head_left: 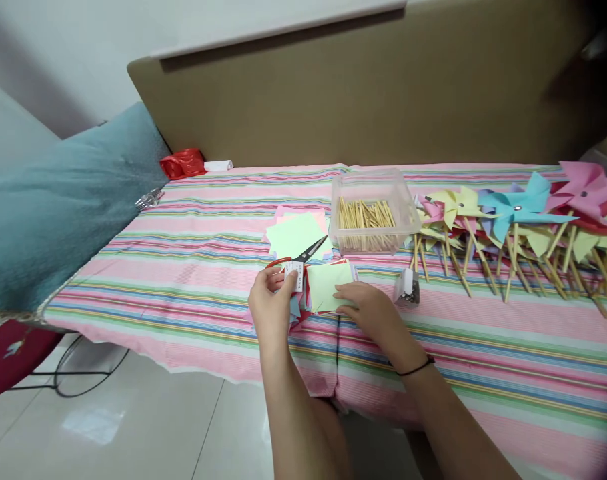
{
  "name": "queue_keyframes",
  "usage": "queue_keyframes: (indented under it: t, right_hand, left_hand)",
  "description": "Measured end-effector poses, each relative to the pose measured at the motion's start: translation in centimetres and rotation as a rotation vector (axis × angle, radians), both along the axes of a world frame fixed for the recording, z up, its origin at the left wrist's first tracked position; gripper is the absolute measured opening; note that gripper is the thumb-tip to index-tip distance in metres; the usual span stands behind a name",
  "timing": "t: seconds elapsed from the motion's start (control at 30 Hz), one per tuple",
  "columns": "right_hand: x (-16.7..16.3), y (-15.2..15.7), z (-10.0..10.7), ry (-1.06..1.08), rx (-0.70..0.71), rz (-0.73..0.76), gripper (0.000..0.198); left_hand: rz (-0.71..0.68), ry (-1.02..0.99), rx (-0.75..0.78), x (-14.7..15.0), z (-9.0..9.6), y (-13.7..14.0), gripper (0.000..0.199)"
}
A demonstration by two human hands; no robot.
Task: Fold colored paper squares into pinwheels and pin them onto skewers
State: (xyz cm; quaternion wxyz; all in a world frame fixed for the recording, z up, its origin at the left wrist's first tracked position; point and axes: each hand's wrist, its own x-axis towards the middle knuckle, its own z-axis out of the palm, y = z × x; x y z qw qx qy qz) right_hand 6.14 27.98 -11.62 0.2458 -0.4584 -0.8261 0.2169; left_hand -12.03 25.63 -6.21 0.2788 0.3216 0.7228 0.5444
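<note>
My left hand (272,297) pinches a small white box with printed text (294,276) between thumb and fingers. Just behind it lie scissors (308,251) with red handles and dark blades pointing to the back right. My right hand (366,305) rests its fingers on the right edge of a stack of small square papers, a pale green sheet (328,285) on top. Partly under my left hand are blue and pink cut papers (296,310). Larger pale green and pink sheets (294,233) lie fanned out behind the scissors.
A clear plastic box (406,230) of thin wooden sticks (364,215) stands behind the stack. Many paper pinwheels (517,208) on sticks lie at right. A small dark container (407,288) is beside my right hand. A red plastic bag (183,163) lies at the back left.
</note>
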Motion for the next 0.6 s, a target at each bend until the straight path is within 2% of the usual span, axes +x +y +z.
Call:
queue_keyframes:
  t: [0.17, 0.33, 0.53, 0.6]
  right_hand:
    - [0.1, -0.1, 0.6, -0.022, 0.01, 0.033, 0.016]
    - [0.1, -0.3, 1.1, -0.014, 0.036, -0.005, 0.022]
    - [0.2, -0.1, 0.9, 0.038, 0.005, -0.077, 0.014]
    - [0.3, -0.1, 1.0, 0.093, -0.055, -0.08, 0.013]
  left_hand:
    - [-0.018, -0.001, -0.004, -0.1, 0.0, 0.0, 0.038]
    - [-0.014, -0.005, -0.005, -0.3, -0.2, 0.1, 0.04]
    - [-0.02, -0.002, -0.006, -0.6, -0.5, 0.2, 0.04]
    - [-0.025, -0.014, -0.009, -0.7, -0.6, 0.3, 0.04]
